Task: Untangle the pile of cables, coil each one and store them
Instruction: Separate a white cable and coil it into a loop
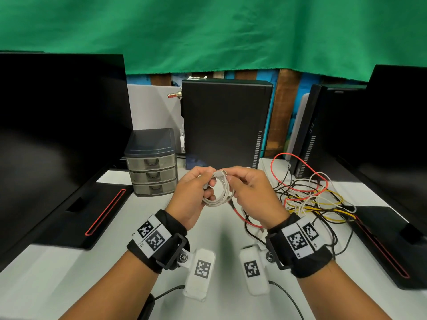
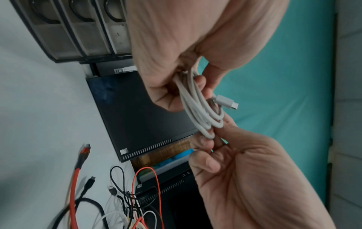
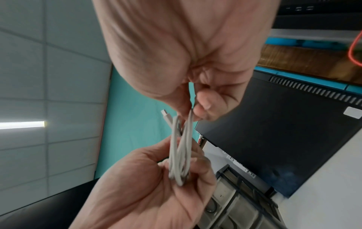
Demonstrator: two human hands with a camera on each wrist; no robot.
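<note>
Left of the coil, beside the tall black computer case [image 1: 226, 125], stands the small grey three-drawer plastic organiser [image 1: 152, 162], the likely place to store things. Your left hand [image 1: 191, 192] has its fingers curled round one side of the thin white USB cable coil [image 1: 219, 192], which is held in the air in front of that case, above the white table [image 1: 69, 273]. Your right hand [image 1: 251, 192] pinches the coil's other side, with the silver plug end [image 2: 225, 103] sticking out free between the two hands. This cable looks light, soft and springy, so the loops will likely spring open if you loosen either pinch; hold across all the strands together, not by the plug. Right of the coil, the tangled pile of red, yellow, black and white cables [image 1: 309, 195] lies on the table, not yet sorted.
</note>
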